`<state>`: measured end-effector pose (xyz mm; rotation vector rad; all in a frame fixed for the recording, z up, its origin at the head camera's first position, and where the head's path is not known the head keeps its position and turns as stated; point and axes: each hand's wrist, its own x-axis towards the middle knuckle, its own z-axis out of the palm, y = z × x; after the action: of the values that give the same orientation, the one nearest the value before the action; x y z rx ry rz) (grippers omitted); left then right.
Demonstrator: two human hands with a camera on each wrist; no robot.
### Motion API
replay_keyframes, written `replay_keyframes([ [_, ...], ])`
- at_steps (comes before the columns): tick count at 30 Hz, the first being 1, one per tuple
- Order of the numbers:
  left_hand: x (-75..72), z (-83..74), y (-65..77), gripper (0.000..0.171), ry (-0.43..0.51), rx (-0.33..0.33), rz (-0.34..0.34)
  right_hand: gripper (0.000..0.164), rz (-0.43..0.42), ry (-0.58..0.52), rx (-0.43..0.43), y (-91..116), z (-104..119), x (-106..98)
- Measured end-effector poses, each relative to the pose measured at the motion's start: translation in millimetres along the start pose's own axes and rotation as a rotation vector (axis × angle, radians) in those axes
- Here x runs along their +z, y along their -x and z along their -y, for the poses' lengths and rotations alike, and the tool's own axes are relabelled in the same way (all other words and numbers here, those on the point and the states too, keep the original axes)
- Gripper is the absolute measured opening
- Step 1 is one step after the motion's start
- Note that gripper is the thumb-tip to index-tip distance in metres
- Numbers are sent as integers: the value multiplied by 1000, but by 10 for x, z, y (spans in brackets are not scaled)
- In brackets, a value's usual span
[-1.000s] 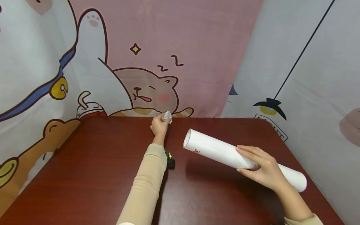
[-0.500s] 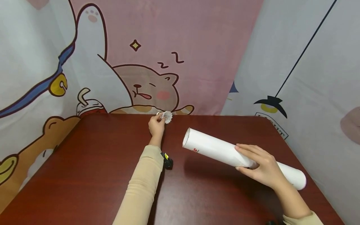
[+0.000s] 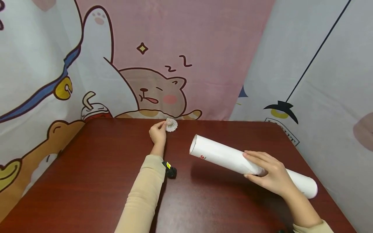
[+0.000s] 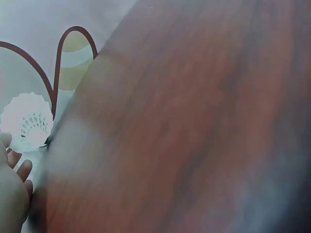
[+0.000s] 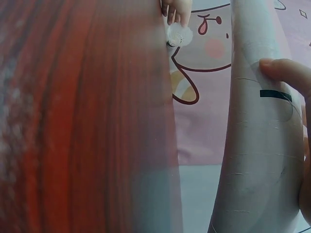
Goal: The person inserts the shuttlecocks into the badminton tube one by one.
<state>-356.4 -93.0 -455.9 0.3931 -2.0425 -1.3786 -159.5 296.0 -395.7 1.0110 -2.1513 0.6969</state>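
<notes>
At the table's far edge my left hand (image 3: 157,134) pinches a white shuttlecock (image 3: 172,125) by its base. The feathered skirt faces away from the fingers, toward the right. In the left wrist view the shuttlecock (image 4: 28,121) appears at the left edge, with the fingertips right at its underside. My right hand (image 3: 272,174) grips a long white shuttlecock tube (image 3: 218,152) around its middle, above the right side of the table. The tube's open end points up and left, and red print shows near it. A thumb lies along the tube (image 5: 257,160) in the right wrist view.
Both hands work over a dark red-brown wooden table (image 3: 96,174). A black wrist device (image 3: 171,171) with a yellow mark sits at the left wrist. Cartoon-printed cloth (image 3: 215,64) hangs right behind the table and along both sides.
My left hand has drawn slightly left, and the shuttlecock has turned so its open skirt shows more fully. The right hand and tube have stayed nearly still.
</notes>
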Motion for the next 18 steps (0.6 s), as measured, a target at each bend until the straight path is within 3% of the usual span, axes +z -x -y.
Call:
replay_keyframes([
  [5, -104, 4, 23, 13, 67, -30, -8, 60, -1, 6, -4, 9, -13, -4],
  [10, -212, 2, 70, 11, 161, -17, 2, 60, 2, 13, -6, 19, -19, -2],
  [18, -392, -68, 125, 11, 313, 8, 78, 59, 4, 0, -14, 16, -26, 9],
])
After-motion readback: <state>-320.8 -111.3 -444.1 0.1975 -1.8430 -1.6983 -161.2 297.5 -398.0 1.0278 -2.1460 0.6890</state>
